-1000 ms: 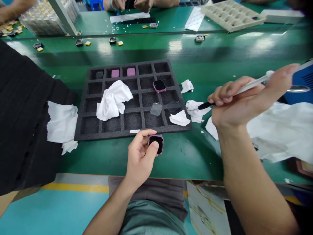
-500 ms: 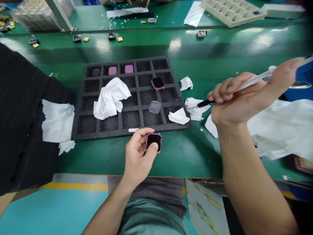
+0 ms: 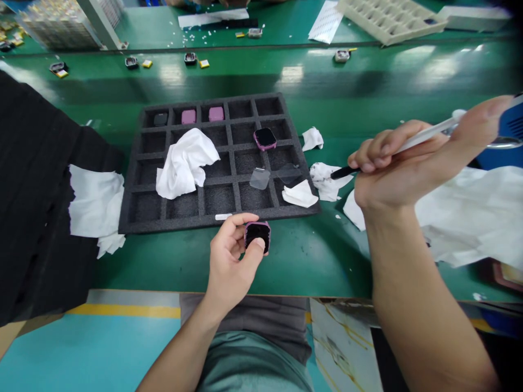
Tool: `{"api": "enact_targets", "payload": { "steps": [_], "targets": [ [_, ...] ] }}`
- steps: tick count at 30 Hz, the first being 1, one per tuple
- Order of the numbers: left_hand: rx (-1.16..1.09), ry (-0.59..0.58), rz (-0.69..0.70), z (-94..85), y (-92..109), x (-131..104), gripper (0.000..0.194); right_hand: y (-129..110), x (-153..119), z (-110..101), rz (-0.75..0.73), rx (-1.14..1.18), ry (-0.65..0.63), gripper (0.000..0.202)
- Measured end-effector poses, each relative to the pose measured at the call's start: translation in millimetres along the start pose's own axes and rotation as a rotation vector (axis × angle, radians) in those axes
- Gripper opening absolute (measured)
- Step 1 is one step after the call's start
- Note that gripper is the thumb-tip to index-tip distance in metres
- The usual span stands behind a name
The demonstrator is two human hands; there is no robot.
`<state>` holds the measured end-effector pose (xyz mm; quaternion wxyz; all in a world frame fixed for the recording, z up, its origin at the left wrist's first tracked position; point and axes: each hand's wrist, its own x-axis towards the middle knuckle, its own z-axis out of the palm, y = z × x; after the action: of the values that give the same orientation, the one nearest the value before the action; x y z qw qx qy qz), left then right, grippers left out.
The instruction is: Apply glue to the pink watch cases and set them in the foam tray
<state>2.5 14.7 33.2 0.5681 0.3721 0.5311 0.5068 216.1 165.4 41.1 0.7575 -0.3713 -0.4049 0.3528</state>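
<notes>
My left hand (image 3: 235,256) is closed on a purple-framed smartwatch body (image 3: 257,235) with a dark screen, the thumb lying across its face. It is held just in front of the black foam tray (image 3: 220,202). On the right, my raised right hand (image 3: 400,158) grips a slim white tool with a black tip (image 3: 345,172), its exact kind unclear. That tip is at a dark-stained piece of tissue (image 3: 324,179). In the tray sit another purple smartwatch (image 3: 265,139), two pink cases (image 3: 216,113) and a dark one (image 3: 160,119). A crumpled white cloth (image 3: 186,163) covers several compartments.
Clear plastic film (image 3: 260,178) and a folded tissue (image 3: 300,194) lie on the tray. Black foam (image 3: 36,207) stands left; a large white cloth (image 3: 469,212) spreads right. Small watch housings (image 3: 190,59) and yellow pieces rest on the green strip behind. Farther back is a beige tray (image 3: 392,20).
The watch housings and yellow pieces on the green strip behind have shifted slightly right. Both hands keep nearly the same pose and hold the same things.
</notes>
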Motion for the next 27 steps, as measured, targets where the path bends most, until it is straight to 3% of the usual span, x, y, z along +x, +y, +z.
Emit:
{"api": "enact_targets", "payload": {
  "steps": [14,27],
  "targets": [
    [0.006,0.003,0.097,-1.2,-3.2,-0.7,0.009,8.7,5.0,-3.1,-0.034,-0.032,0.035,0.084],
    [0.052,0.011,0.106,-2.6,-1.8,-0.6,0.008,5.7,3.8,-0.8,-0.015,-0.038,0.052,0.083]
  ]
}}
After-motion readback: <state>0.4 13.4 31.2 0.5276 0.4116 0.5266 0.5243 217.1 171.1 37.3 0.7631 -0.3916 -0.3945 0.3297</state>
